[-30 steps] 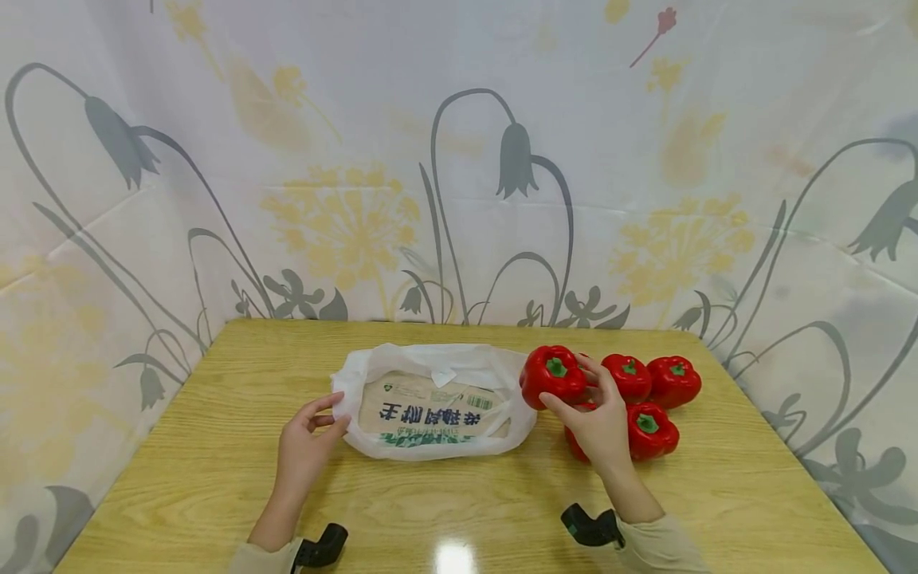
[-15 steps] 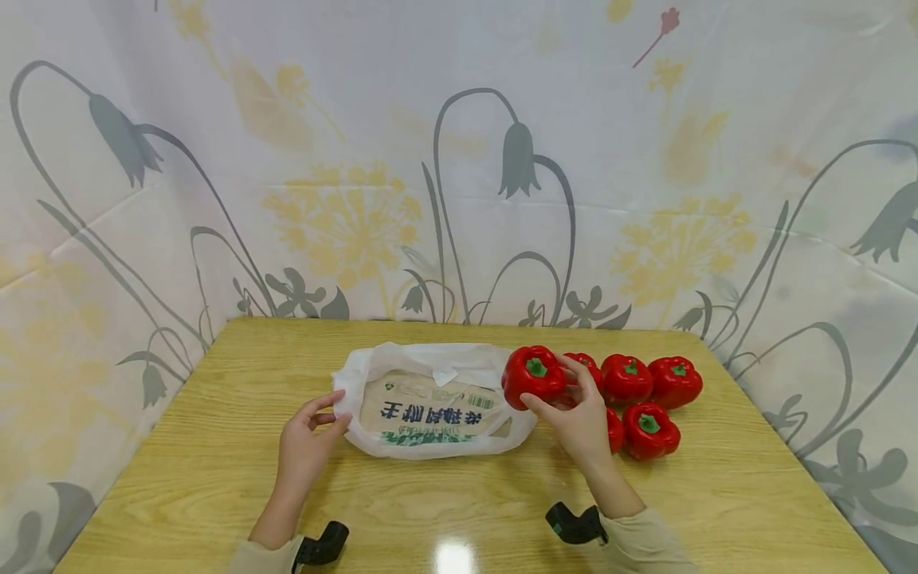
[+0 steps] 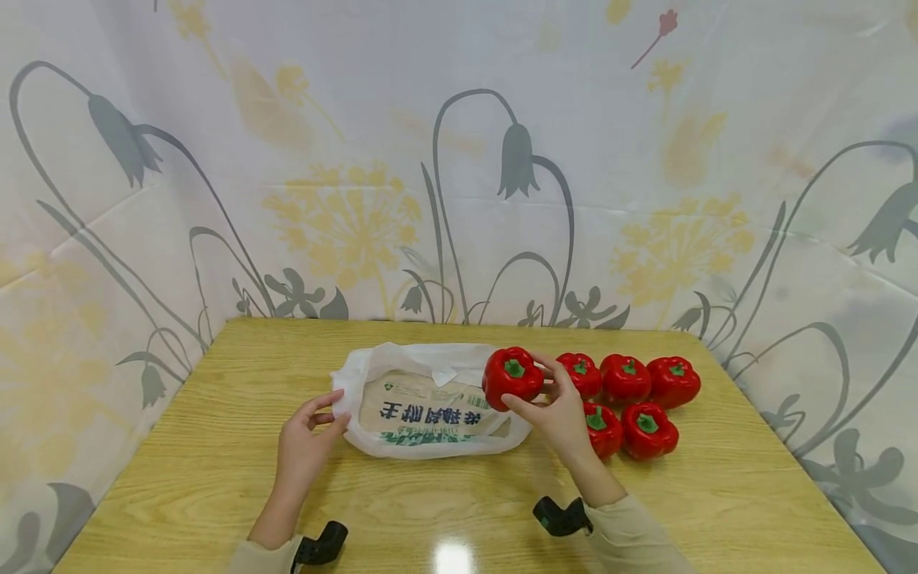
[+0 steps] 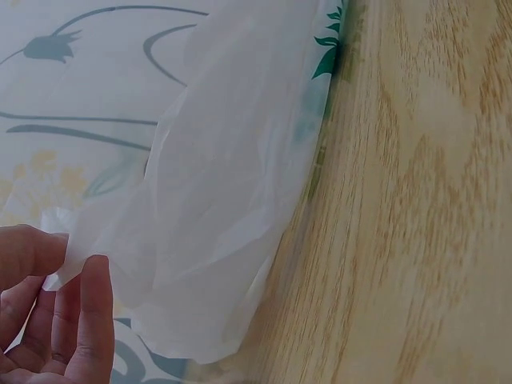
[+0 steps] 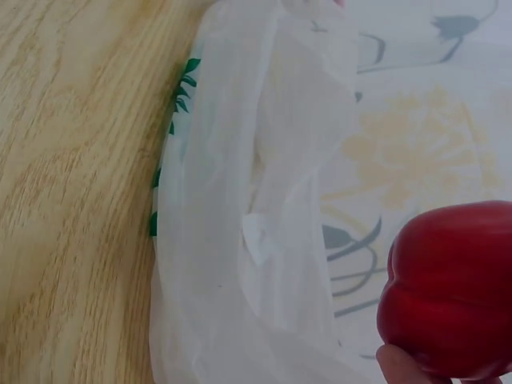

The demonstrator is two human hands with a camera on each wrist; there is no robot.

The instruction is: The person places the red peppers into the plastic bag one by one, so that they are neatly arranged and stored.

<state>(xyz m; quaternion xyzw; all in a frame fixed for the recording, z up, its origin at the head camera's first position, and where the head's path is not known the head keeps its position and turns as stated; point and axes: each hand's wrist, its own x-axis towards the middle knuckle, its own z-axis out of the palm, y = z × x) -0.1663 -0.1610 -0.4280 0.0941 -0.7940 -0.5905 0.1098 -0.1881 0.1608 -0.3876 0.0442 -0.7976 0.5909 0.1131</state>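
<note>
A white, thin plastic bag (image 3: 423, 453) lies on the table with its mouth spread wide, printed lettering and green leaves showing inside. At its left end my left hand (image 3: 307, 446) pinches the edge between thumb and fingers; the left wrist view shows the thumb and fingertips on the bag film (image 4: 216, 200). My right hand (image 3: 562, 414) grips a red bell pepper (image 3: 512, 378) with a green stem, over the right end of the bag. In the right wrist view the pepper (image 5: 452, 288) fills the lower right corner, with one fingertip (image 5: 398, 366) under it.
Several more red bell peppers stand on the table to the right, among them a front one (image 3: 649, 430) and a back one (image 3: 672, 381). The wooden table (image 3: 430, 510) ends at a flower-printed curtain (image 3: 358, 159) behind.
My right hand has carried the pepper leftward from beside the other peppers to over the bag's right end, uncovering peppers behind it. My left hand stays at the bag's edge.
</note>
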